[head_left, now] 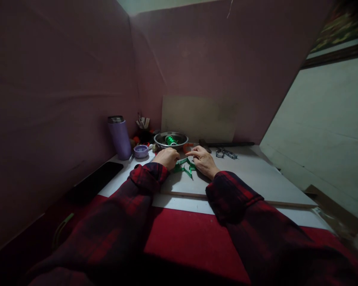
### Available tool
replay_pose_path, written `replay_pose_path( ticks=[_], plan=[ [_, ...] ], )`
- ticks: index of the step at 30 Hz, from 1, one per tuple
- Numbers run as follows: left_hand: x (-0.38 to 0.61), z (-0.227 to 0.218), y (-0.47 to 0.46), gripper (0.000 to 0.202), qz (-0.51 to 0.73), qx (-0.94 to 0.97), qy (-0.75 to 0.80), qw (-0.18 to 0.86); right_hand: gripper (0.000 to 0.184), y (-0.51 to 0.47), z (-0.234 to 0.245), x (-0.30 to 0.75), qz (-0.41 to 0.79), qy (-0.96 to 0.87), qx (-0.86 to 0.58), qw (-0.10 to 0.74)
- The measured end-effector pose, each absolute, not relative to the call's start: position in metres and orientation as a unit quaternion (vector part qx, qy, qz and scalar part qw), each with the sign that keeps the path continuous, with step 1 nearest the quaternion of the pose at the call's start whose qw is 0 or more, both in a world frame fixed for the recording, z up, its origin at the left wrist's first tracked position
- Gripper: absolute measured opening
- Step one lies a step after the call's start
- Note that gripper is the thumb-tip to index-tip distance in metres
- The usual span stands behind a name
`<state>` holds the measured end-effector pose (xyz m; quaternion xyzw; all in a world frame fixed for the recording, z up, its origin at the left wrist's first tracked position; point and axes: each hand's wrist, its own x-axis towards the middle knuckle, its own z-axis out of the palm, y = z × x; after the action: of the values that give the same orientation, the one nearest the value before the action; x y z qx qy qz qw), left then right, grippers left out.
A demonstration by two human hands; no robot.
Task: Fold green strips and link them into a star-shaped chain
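Both my hands rest on a white board [256, 174], working a green zigzag piece of ribbon-like material [185, 167] that lies between them. My left hand [167, 157] is curled closed on the left end of the green piece. My right hand [203, 160] has its fingers pinched down on the right part of it, index finger pointing left. Just behind the hands stands a metal bowl [170, 139] holding a green spool [170, 140]. Both sleeves are dark red plaid.
A purple tumbler [119, 137] and its lid [141, 151] stand at the left, with a cup of tools [143, 126] behind. A black phone [95, 182] lies on the left. Metal pliers [226, 153] and a dark rod [226, 144] lie to the right. Red cloth [185, 238] covers the near edge.
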<state>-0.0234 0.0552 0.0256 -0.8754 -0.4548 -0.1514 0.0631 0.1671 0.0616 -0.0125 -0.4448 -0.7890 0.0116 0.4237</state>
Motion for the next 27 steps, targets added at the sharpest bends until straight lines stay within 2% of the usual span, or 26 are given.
replay_pose_path(
  ticks=[16,22,27],
  plan=[
    [-0.024,0.024,0.057,0.025,-0.146,-0.891,-0.426,0.062,0.035,0.060,-0.012,0.167,0.016,-0.786,-0.443,0.430],
    [-0.019,0.033,0.059,0.025,-0.103,-0.906,-0.405,0.069,0.034,0.060,-0.011,0.167,0.017,-0.784,-0.447,0.429],
    [-0.016,0.036,0.068,0.025,-0.087,-0.906,-0.412,0.032,0.033,0.059,-0.010,0.167,0.020,-0.773,-0.451,0.446]
  ],
)
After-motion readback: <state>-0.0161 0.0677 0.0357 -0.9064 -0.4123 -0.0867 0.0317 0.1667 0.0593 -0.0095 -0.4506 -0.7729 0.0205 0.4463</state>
